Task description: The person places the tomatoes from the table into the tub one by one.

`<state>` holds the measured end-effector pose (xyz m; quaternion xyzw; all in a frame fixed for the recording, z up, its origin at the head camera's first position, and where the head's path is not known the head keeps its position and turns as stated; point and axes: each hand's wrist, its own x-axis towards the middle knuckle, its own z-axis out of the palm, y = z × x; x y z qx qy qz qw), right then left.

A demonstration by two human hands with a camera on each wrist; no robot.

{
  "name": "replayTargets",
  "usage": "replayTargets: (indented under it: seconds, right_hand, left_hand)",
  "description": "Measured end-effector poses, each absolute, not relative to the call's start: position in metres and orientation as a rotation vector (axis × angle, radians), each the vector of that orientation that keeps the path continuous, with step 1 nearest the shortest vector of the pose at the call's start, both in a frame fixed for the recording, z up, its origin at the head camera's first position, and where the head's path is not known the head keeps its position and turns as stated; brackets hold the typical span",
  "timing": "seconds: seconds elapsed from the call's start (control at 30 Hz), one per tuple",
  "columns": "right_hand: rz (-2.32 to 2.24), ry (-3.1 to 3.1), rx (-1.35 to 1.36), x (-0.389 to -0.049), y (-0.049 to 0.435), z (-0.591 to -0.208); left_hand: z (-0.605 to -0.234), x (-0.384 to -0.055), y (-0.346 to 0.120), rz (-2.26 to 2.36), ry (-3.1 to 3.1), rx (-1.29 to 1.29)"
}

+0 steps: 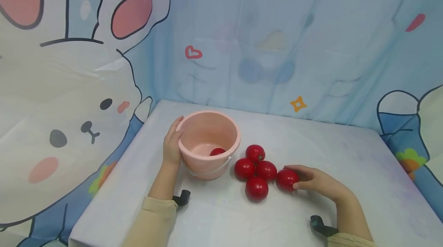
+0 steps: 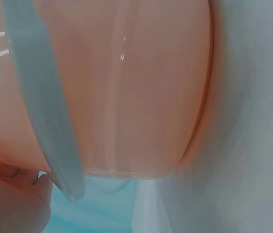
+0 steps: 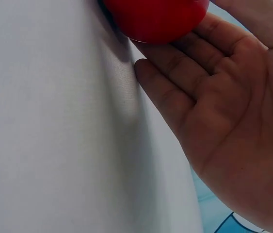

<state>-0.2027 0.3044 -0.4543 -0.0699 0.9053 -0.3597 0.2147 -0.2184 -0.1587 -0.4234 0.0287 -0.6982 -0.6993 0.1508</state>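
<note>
A pink bucket (image 1: 209, 167) with a pale handle (image 2: 44, 92) stands upright on the table, one red tomato (image 1: 217, 151) visible inside it. My left hand (image 1: 172, 145) holds the bucket's left side at the rim, its fingers partly hidden in the left wrist view. At the right end of a group of tomatoes, my right hand (image 1: 316, 180) grips a red tomato (image 1: 287, 180) between thumb and fingers. That tomato (image 3: 158, 19) appears at the top of the right wrist view, low over or on the table. Several more red tomatoes (image 1: 257, 189) lie between it and the bucket.
White cloth covers the table (image 1: 214, 216). Behind it hangs a light blue printed curtain (image 1: 221, 74), and a rabbit print (image 1: 79, 85) fills the left side. A small black wrist device (image 1: 182, 198) sits at each sleeve.
</note>
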Motion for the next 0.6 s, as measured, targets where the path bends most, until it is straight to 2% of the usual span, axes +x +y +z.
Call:
replayTargets:
  seconds: [0.27, 0.6]
  right_hand:
    - [-1.004, 2.543, -0.228, -0.199, 0.309, -0.452]
    - [-1.096, 2.570, -0.312, -0.198, 0.320, -0.423]
  left_hand:
    - [-0.422, -0.217, -0.160, -1.992, -2.032, 0.084]
    - [-0.419, -0.217, -0.159, -2.001, -2.036, 0.092]
